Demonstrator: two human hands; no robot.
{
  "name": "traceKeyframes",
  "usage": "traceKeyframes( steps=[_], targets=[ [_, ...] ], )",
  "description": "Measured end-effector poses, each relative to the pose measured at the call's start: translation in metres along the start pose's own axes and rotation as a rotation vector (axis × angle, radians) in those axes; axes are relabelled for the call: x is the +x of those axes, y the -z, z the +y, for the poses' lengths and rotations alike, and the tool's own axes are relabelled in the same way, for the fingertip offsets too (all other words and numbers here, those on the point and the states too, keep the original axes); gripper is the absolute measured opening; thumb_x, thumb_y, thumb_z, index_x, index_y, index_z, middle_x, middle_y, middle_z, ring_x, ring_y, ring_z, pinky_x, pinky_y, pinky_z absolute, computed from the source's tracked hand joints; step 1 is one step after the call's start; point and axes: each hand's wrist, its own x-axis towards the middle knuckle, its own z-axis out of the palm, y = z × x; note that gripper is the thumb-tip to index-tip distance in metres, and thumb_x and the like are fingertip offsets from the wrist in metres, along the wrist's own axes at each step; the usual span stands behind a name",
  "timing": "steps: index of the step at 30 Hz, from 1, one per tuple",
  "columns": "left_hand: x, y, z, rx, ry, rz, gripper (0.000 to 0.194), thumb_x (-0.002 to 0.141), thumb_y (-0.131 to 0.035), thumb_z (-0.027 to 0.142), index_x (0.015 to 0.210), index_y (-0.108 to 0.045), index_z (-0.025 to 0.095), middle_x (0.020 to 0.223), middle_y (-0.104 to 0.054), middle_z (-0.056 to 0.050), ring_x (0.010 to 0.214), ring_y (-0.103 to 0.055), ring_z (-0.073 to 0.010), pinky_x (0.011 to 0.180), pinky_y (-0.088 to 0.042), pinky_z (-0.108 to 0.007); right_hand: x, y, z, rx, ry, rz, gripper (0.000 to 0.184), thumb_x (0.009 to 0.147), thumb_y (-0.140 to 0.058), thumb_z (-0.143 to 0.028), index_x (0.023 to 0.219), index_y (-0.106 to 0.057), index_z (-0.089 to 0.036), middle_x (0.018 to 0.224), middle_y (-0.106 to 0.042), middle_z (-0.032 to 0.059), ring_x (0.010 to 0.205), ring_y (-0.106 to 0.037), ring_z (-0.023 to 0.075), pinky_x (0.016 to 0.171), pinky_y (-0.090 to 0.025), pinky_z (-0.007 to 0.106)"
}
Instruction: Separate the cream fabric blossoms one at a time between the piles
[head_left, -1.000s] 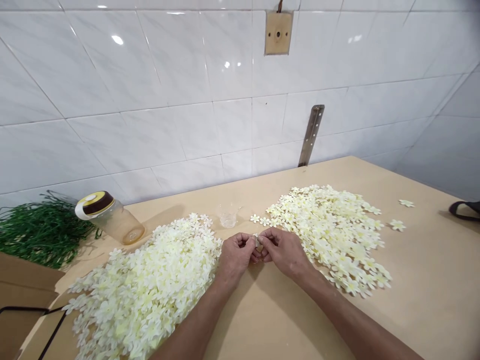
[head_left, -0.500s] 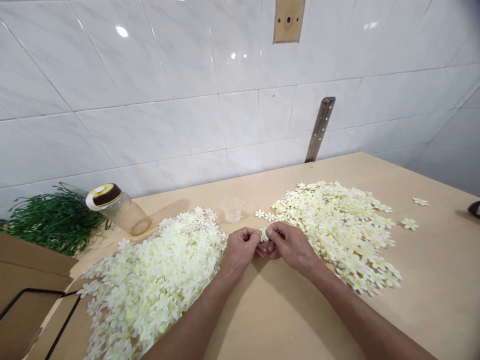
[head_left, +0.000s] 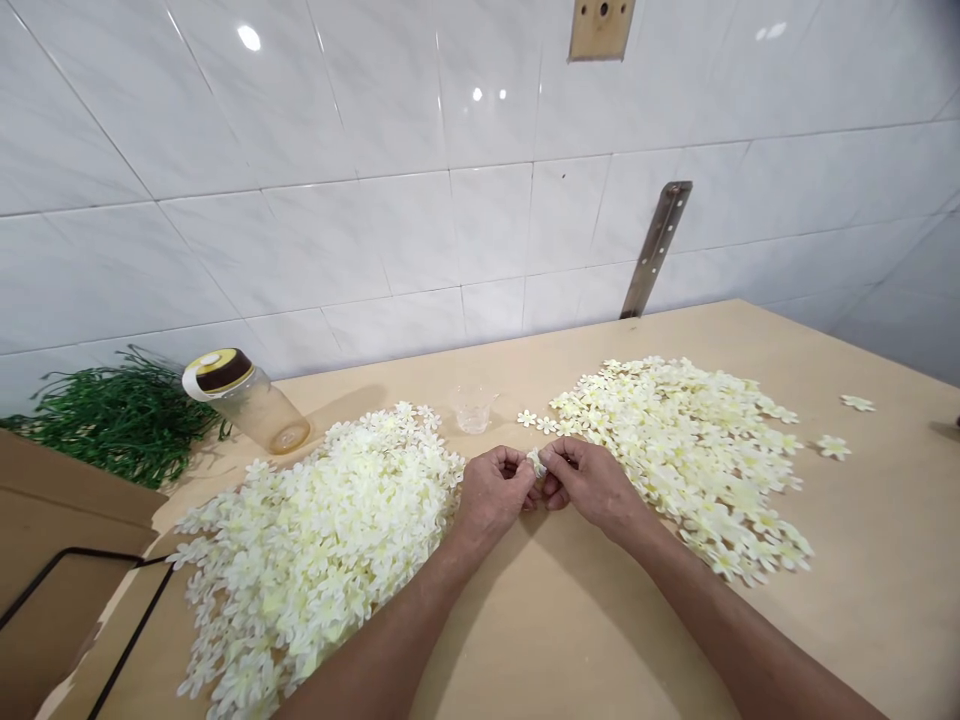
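Between my fingertips is a small pale artificial flower [head_left: 536,462], partly covered by the fingers. My left hand [head_left: 496,492] pinches it from the left, thumb against forefinger. From the right, my right hand [head_left: 589,485] pinches the same flower, and the two hands almost meet over the table. A heaped pile of white-and-yellow artificial flowers [head_left: 322,540] lies beside my left hand and forearm. Past my right hand spreads a flatter pile of cream flowers [head_left: 697,450]. Just beyond the hands stands a small clear cup [head_left: 473,412].
A bottle with a brown and yellow lid [head_left: 255,405] stands at the back left, beside green artificial stems [head_left: 120,420]. A cardboard box [head_left: 71,520] is at the left edge. Loose flowers [head_left: 833,447] lie at the right. A tiled wall [head_left: 420,240] rises behind the table [head_left: 585,640].
The view has shifted slightly, so the scene sits a little further right. Both hands stay together, and the flower between the fingertips has turned a little.
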Motion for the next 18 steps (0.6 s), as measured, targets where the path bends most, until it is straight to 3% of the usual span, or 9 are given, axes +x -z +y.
traceKeyframes(
  steps=[9, 18],
  targets=[
    [-0.0046, -0.001, 0.0021, 0.104, -0.042, 0.017, 0.018, 0.08, -0.057, 0.034, 0.075, -0.06, 0.017, 0.058, -0.065, -0.002, 0.05, -0.063, -0.0144, 0.05, -0.05, -0.023, -0.0073, 0.0071, -0.009, -0.089, 0.164, 0.046, 0.025, 0.084, -0.057, -0.044, 0.089, -0.062, -0.02, 0.068, -0.068, 0.0017, 0.053, -0.066, 0.0159, 0.048, -0.055, 0.024],
    [-0.0052, -0.0017, -0.0006, 0.14, -0.053, 0.001, 0.015, 0.079, -0.056, 0.032, 0.075, -0.06, 0.017, 0.057, -0.065, -0.001, 0.049, -0.062, -0.0136, 0.05, -0.048, -0.022, -0.0041, 0.0055, -0.0078, -0.043, 0.076, 0.032, 0.018, 0.081, -0.057, -0.037, 0.078, -0.065, -0.021, 0.061, -0.066, 0.0007, 0.053, -0.065, 0.0164, 0.048, -0.055, 0.024]
  ],
)
